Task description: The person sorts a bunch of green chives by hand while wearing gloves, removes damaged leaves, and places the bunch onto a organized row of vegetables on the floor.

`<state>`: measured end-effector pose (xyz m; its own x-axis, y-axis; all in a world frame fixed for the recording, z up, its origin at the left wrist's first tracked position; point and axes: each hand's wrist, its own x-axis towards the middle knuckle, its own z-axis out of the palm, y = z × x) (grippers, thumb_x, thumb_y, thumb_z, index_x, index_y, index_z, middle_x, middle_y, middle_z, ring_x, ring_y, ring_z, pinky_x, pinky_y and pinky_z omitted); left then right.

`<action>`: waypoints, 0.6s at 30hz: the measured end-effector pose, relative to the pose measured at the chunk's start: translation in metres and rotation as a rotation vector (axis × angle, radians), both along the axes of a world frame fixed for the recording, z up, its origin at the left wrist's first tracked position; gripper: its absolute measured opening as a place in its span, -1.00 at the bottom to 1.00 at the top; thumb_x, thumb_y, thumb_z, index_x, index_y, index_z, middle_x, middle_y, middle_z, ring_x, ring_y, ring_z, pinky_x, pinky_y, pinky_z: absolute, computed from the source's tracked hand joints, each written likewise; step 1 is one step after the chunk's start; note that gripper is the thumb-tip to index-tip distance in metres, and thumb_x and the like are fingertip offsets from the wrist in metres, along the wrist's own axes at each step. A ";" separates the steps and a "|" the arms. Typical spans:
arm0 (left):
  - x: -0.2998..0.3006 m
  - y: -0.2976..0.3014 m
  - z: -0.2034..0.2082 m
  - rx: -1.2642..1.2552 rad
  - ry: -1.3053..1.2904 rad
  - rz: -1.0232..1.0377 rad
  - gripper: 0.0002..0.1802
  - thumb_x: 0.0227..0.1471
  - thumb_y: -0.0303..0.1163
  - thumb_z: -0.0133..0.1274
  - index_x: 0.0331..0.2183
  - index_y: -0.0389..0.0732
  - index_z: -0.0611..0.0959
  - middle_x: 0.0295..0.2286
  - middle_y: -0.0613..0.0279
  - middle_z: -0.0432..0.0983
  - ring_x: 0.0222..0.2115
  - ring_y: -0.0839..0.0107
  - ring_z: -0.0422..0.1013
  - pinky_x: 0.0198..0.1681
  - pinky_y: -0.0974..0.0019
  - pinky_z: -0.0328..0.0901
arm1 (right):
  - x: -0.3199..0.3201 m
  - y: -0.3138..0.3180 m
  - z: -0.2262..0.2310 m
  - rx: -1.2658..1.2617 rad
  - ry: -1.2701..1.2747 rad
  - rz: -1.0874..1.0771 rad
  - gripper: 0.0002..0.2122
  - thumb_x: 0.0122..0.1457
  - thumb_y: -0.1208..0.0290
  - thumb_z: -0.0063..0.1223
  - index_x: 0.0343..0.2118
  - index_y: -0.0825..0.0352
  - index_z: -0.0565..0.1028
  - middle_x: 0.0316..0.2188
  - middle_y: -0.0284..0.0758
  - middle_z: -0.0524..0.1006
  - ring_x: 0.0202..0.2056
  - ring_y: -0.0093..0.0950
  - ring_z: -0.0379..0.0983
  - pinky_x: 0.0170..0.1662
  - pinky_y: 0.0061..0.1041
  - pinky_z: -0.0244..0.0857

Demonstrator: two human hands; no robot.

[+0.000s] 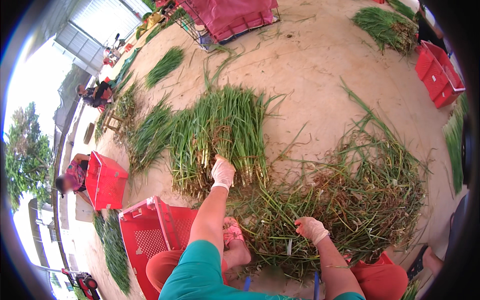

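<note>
A thick heap of scallions [220, 120] lies on the floor ahead of me, green leaves pointing away and pale root ends toward me. My left hand [223, 173], in a thin whitish glove, is at the stalk ends, fingers bent and closed around some scallions; its fingertips are partly hidden. To the right spreads a tangled pile of stripped leaves and dry brown trimmings [355, 200]. Over the near left part of this pile is my right hand [311, 230], gloved too. Its fingers are curled together, and what they hold, if anything, is too small to name.
A red plastic crate [145, 235] stands by my left leg, with another red crate [106, 181] beyond it near a bending person. More red crates [439, 75] are at the far right. A pink-covered wire frame [230, 20] stands ahead. Other scallion bundles [165, 66] lie around the floor.
</note>
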<state>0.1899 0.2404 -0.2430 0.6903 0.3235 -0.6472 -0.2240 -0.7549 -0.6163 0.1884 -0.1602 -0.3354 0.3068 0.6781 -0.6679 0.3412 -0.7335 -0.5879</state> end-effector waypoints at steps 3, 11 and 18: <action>-0.004 0.008 -0.036 -0.015 -0.340 0.004 -0.74 0.06 -0.42 0.08 -0.17 -0.26 0.63 -0.43 0.23 0.61 -0.35 0.25 0.52 -0.14 0.07 0.29 | 0.013 0.018 0.030 -0.106 0.071 -0.003 -0.67 0.13 0.29 0.11 -0.01 0.14 0.56 -0.16 -0.26 0.62 -0.11 -0.25 0.55 -0.09 -0.35 0.42; -0.010 0.010 -0.038 -0.397 -0.539 0.489 -0.33 0.01 -0.21 0.18 0.05 -0.45 0.42 -0.32 -0.01 0.58 -0.30 0.17 0.53 -0.15 0.23 0.39 | 0.011 0.015 0.013 -0.127 0.135 -0.070 -0.65 0.09 0.31 0.19 -0.02 0.17 0.57 -0.09 -0.26 0.60 -0.06 -0.25 0.52 -0.03 -0.33 0.40; -0.016 0.036 0.048 -0.467 -1.288 0.774 -0.36 -0.07 -0.11 0.27 -0.04 -0.36 0.57 -0.16 -0.16 0.51 -0.11 0.00 0.45 -0.02 0.07 0.35 | 0.014 0.018 0.024 -0.179 0.153 -0.141 -0.63 0.09 0.30 0.21 -0.01 0.16 0.56 -0.09 -0.29 0.60 -0.06 -0.27 0.53 -0.01 -0.35 0.39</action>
<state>0.1739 0.2759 -0.1953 0.6033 0.7932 0.0825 0.7629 -0.6042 0.2302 0.2024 -0.1421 -0.3115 0.2763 0.5030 -0.8189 0.1455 -0.8642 -0.4817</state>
